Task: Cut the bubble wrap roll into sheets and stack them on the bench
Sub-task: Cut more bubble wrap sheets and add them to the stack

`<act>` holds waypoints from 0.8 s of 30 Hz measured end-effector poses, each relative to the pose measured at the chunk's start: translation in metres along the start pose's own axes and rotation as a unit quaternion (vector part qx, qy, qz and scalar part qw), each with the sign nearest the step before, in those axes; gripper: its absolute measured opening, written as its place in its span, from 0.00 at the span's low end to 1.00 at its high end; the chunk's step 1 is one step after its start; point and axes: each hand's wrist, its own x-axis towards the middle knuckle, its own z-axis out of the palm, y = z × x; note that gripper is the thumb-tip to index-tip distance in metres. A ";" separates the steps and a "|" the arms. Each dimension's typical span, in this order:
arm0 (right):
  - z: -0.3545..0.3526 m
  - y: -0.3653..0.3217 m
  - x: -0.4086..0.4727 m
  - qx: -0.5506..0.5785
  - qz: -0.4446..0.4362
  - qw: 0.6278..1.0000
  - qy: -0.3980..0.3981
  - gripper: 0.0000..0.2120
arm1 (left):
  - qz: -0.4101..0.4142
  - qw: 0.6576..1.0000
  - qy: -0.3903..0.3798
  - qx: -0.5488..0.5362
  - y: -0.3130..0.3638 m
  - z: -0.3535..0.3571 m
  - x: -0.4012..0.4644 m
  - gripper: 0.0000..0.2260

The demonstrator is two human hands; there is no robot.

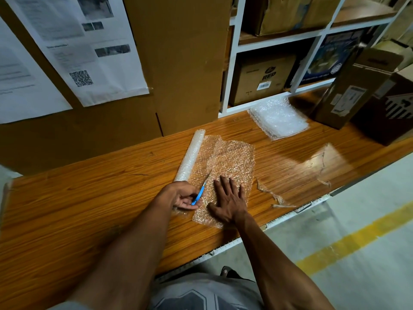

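A bubble wrap roll (190,155) lies on the wooden bench (89,198), with a length unrolled to its right as a flat sheet (230,159). My left hand (182,195) grips blue-handled scissors (199,193); their blade points up along the sheet beside the roll. My right hand (228,199) presses flat on the near part of the sheet, fingers straight and spread. A stack of cut bubble wrap sheets (278,118) lies farther back on the right.
Cardboard boxes (348,90) stand at the bench's far right. White shelving (232,63) with boxes rises behind the stack. A big cardboard panel (178,63) with taped papers stands behind the roll. Torn tape scraps (270,193) lie near the front edge.
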 end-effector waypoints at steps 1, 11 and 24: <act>0.000 0.000 -0.001 0.001 0.001 1.000 0.001 0.48 | 0.003 1.000 0.000 -0.009 -0.001 0.000 0.001 0.06; 0.002 -0.007 0.000 0.027 0.034 0.998 0.053 0.36 | 0.004 0.999 -0.025 -0.048 -0.001 0.003 0.005 0.06; 0.018 -0.011 0.012 -0.022 0.062 0.996 0.064 0.35 | 0.032 0.999 -0.012 -0.036 0.014 0.008 0.016 0.09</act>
